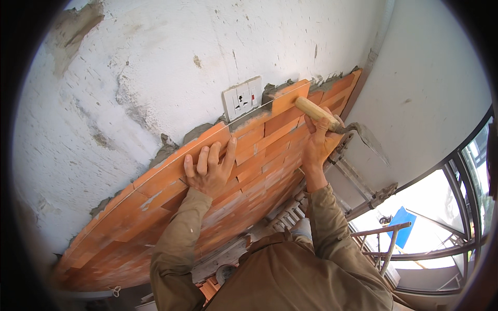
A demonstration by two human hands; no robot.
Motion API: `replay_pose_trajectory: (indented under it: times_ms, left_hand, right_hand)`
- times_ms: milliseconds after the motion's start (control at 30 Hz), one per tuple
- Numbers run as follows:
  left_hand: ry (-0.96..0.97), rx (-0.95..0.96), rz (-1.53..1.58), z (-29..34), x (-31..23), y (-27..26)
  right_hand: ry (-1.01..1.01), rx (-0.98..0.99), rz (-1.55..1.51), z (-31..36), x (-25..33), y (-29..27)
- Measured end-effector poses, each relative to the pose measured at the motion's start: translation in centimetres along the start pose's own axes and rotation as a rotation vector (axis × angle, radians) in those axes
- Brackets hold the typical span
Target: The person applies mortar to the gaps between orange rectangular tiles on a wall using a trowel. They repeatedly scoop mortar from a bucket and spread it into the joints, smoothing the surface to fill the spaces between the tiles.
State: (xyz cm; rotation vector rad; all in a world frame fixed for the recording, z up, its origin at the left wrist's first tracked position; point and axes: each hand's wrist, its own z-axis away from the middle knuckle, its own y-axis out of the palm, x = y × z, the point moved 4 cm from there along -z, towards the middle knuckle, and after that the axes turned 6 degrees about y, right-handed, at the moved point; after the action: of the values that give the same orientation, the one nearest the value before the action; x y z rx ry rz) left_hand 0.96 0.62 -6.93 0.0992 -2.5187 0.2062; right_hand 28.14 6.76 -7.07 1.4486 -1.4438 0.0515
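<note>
My left hand (210, 168) lies with its fingers spread on the face of an orange brick tile (212, 139) in the top course, fingertips near its upper edge. In my right hand (322, 137) is a trowel, gripped near the base of its wooden handle (314, 110). The handle's butt meets or nearly meets the face of another orange tile (285, 99), just right of the wall socket. The trowel's grey, mortar-smeared blade (367, 140) points away to the right. A thin taut string (249, 111) runs along the top of the course.
The white socket plate (242, 98) sits in the rough white wall (171, 46), directly above the tiles. Grey mortar (199, 132) bulges behind the top edge. To the right are a metal frame (358, 176), a rusty stand (391, 243) and a curved window (467, 197).
</note>
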Motion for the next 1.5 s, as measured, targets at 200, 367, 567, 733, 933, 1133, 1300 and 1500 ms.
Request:
replay_pose_trajectory:
  times_ms: [200, 367, 567, 733, 933, 1133, 1300, 1500]
  left_hand:
    - [-0.004, -0.014, 0.009, 0.0, -0.1, 0.1]
    - [-0.007, -0.005, 0.018, 0.3, -0.2, 0.3]
    - [0.001, -0.008, 0.01, 0.1, -0.2, 0.3]
    - [-0.007, -0.024, 0.015, 0.2, 0.0, 0.2]
    - [-0.005, -0.064, 0.104, 0.0, 0.1, -0.4]
    - [-0.128, 0.076, 0.892, -0.2, -1.4, -4.4]
    - [-0.214, 0.093, 0.665, -0.9, 0.1, -7.1]
    - [-0.326, 0.138, 0.285, -3.3, 6.3, -5.5]
  right_hand:
    - [0.016, 0.042, 0.033, 0.1, 0.7, 0.6]
    - [0.004, 0.033, 0.001, 0.1, 0.5, 0.8]
    - [0.025, 0.043, 0.02, -0.3, 0.6, 0.6]
    - [0.038, 0.051, 0.043, -0.4, 0.7, 0.5]
    - [0.143, 0.152, 0.244, 2.1, 1.9, -2.1]
    - [0.36, 0.435, 0.469, 7.8, 2.2, -3.9]
    - [0.495, 0.328, 0.643, 7.4, 3.7, -4.5]
    - [0.157, 0.369, 1.196, 3.6, 8.0, -5.9]
